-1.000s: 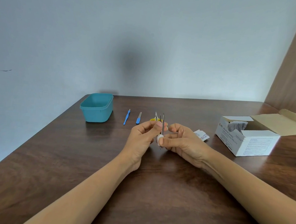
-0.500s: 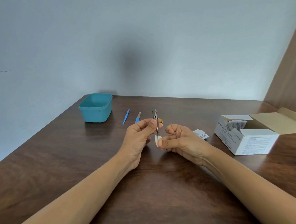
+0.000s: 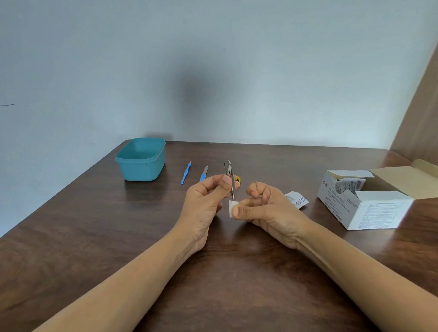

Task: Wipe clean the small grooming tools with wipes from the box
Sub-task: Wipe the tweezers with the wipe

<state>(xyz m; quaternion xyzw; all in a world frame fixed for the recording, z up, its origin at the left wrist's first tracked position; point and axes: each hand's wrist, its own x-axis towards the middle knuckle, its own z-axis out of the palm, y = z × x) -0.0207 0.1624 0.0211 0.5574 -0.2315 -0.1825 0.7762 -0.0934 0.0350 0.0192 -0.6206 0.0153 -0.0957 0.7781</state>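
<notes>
Fingers [image 3: 225, 184]: your left hand [image 3: 205, 203] pinches the tweezers [image 3: 230, 171] partway along, between thumb and fingertips. Your right hand [image 3: 269, 211] pinches a folded wipe [image 3: 231, 208] round their lower end, with its other fingers curled in.

Where: both are held up over the bench [image 3: 230, 283], between your two hands. The tweezers stand nearly upright, with their two arms spread apart at the top.

Tweezers, handling: judge them light, stiff and springy. Bare metal under a damp wipe will likely be slippery, so grip the flat sides and not the edges. Squeezing hard would close the arms, and the ends may prick.

Wipe, handling: it looks soft, thin and limp. You would need to keep it folded over the metal, or it will likely slide off.

Waiting tools: a blue pick [image 3: 185, 172] and a blue-handled file [image 3: 204, 174] lie side by side on the bench beyond your left hand. A yellow thing [image 3: 238, 179] shows behind the tweezers, too hidden to name.

Box [image 3: 364, 215]: it sits on your right with its flaps open and crumpled sachets showing in the mouth. How many are left is not visible.

Wrapper [image 3: 297, 199]: a torn one lies on the bench between your right hand and the box.

Tub [image 3: 140, 169]: teal, with no lid, at the far left. You see only its inner walls, and nothing shows above the rim.
</notes>
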